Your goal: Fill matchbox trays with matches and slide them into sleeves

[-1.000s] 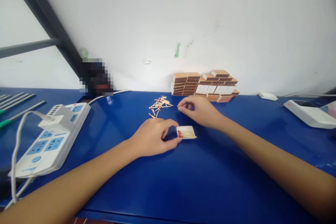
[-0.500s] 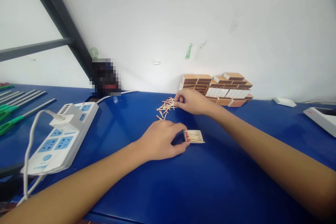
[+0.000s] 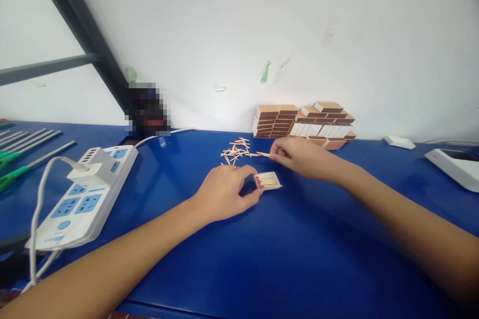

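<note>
Between thumb and finger, my left hand (image 3: 228,192) grips the left end of a white matchbox tray (image 3: 276,177). Inside the tray lie several matches (image 3: 267,182), red heads toward my left hand, with one stick reaching the right rim. My right hand (image 3: 299,157) pinches matchsticks (image 3: 264,154) by their plain ends, red tips pointing left; I cannot tell exactly how many. Just left of them, a loose pile of red-tipped matches (image 3: 236,150) is spread on the blue table (image 3: 239,264), partly behind my left hand.
Stacked matchboxes (image 3: 277,119) stand against the wall behind my right hand. A white power strip (image 3: 108,199) with a plugged-in cable (image 3: 39,209) is on the left. Green-handled rods (image 3: 22,172) lie at far left. A white device (image 3: 456,167) sits at far right.
My right hand has moved right and toward me from the pile, drawing matchsticks with it. My left hand and the matchbox tray have shifted slightly away from me and to the left.
</note>
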The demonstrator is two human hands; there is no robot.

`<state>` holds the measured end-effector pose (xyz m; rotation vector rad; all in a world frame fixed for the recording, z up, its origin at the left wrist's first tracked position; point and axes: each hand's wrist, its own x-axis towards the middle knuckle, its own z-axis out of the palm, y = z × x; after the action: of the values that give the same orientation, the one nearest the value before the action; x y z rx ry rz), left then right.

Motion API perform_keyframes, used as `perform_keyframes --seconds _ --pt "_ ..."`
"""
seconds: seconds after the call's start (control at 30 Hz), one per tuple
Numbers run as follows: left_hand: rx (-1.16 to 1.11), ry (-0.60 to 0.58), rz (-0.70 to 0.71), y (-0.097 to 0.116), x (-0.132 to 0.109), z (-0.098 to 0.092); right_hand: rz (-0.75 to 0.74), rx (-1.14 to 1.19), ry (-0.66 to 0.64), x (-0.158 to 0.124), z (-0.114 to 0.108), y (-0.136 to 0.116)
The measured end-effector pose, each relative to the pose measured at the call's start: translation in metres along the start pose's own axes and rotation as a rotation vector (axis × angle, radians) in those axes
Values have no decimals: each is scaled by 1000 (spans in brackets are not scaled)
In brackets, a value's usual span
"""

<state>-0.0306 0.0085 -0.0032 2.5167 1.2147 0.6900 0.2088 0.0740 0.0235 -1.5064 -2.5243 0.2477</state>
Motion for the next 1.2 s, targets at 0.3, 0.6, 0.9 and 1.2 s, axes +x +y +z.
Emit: perform_keyframes --seconds 0.3,0.6,0.9,1.2 --pt "-33 -85 -10 2 -1 4 -93 170 10 -79 -3 -2" --pt "-26 -78 49 4 -2 6 -178 66 -22 -82 6 -22" --pt "-8 -94 29 4 -1 5 -98 116 -75 -83 -5 -5" --pt "-11 -90 33 6 -3 4 -166 119 -26 -83 1 -17"
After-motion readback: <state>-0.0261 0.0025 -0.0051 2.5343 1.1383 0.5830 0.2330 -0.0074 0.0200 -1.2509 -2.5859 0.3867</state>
